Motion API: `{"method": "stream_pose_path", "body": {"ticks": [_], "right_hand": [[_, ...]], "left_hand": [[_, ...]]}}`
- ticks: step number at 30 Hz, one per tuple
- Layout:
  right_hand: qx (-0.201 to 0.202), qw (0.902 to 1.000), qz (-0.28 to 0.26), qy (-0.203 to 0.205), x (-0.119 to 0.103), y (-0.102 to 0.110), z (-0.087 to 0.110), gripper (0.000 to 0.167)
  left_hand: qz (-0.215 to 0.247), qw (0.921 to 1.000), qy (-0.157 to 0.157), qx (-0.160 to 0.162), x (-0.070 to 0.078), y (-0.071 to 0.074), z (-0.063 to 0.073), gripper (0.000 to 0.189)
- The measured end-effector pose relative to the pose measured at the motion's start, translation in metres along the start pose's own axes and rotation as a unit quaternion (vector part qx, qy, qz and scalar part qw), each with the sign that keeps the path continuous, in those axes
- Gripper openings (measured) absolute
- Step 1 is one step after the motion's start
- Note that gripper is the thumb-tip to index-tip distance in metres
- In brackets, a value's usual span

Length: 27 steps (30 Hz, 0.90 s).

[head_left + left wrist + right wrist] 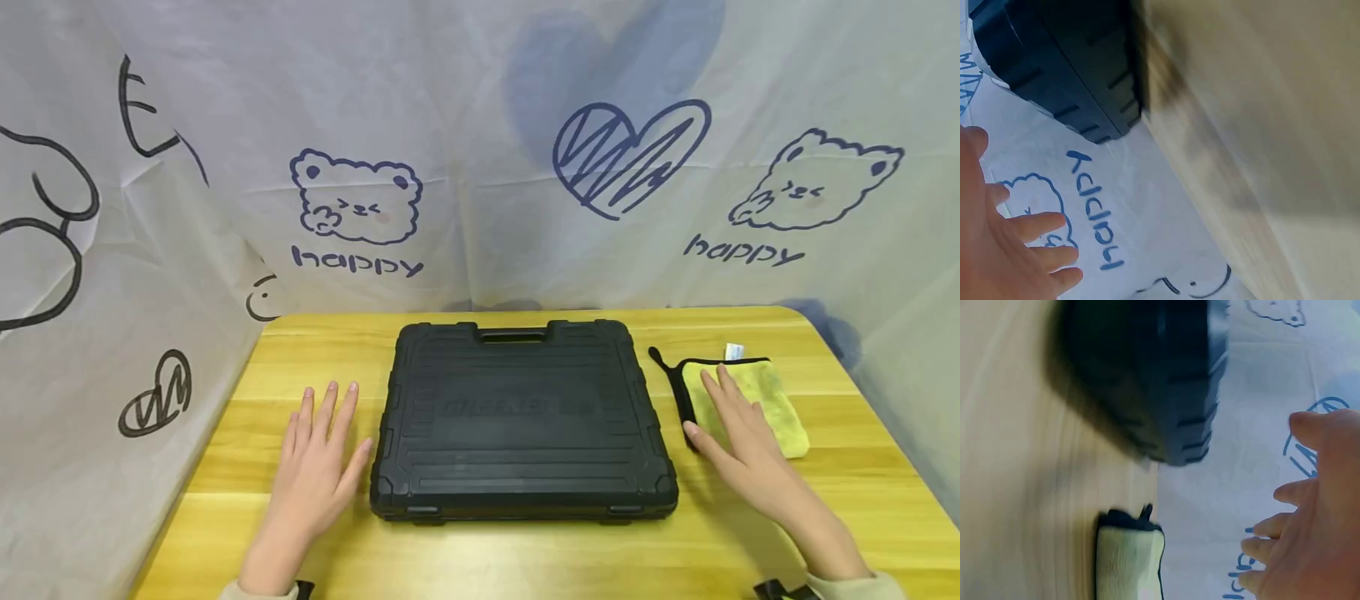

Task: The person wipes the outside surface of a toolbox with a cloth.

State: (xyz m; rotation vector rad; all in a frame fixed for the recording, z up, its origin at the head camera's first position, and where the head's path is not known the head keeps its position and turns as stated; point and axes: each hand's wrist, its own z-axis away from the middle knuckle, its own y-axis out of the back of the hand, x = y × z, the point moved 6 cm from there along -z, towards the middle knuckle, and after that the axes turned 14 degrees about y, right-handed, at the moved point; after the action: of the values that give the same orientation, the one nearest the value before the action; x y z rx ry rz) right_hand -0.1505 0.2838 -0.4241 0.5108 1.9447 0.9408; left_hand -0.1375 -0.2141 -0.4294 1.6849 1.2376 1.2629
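A black plastic tool case [517,400] lies flat and closed on the wooden table, its handle at the far edge and its two latches toward me. To its left, my left hand [318,467] spreads its fingers with nothing held. On the other side, my right hand [750,450] hovers with straight fingers, overlapping a yellow cloth pouch [783,417] with black trim. Both wrist views show empty palms, with the case's ribbed side [1079,69] near the left hand and its corner [1172,406] near the right.
The wooden table [217,517] has rounded far corners. White fabric [465,100] printed with hearts, bears and the word "happy" hangs behind it and along the left side. A small white tag [734,352] sticks out from the pouch's top edge.
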Motion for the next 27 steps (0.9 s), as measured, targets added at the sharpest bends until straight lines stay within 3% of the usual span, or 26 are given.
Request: {"method": "stream_pose_path", "body": {"ticks": [5, 10, 14, 18, 21, 27], "right_hand": [[0.009, 0.9876, -0.148, -0.053, -0.004, 0.001, -0.005, 0.070], [0.046, 0.9742, -0.215, -0.049, -0.011, 0.010, -0.011, 0.066], [0.081, 0.9774, -0.185, -0.064, -0.007, 0.018, -0.012, 0.068], [0.108, 0.9856, -0.093, -0.091, 0.003, 0.027, -0.007, 0.072], [0.123, 0.9855, -0.040, -0.109, 0.015, 0.034, -0.001, 0.073], [0.108, 0.9763, -0.061, -0.177, 0.050, 0.040, 0.012, 0.077]], "left_hand": [[0.030, 0.9991, 0.001, -0.030, 0.015, -0.008, -0.008, 0.073], [0.049, 0.9961, 0.002, -0.073, 0.028, -0.020, -0.015, 0.076], [0.062, 0.9941, 0.004, -0.089, 0.036, -0.028, -0.024, 0.075], [0.072, 0.9912, 0.005, -0.111, 0.039, -0.039, -0.029, 0.072], [0.086, 0.9885, 0.004, -0.124, 0.040, -0.045, -0.029, 0.070], [0.117, 0.9822, 0.010, -0.146, 0.036, -0.051, -0.033, 0.069]]}}
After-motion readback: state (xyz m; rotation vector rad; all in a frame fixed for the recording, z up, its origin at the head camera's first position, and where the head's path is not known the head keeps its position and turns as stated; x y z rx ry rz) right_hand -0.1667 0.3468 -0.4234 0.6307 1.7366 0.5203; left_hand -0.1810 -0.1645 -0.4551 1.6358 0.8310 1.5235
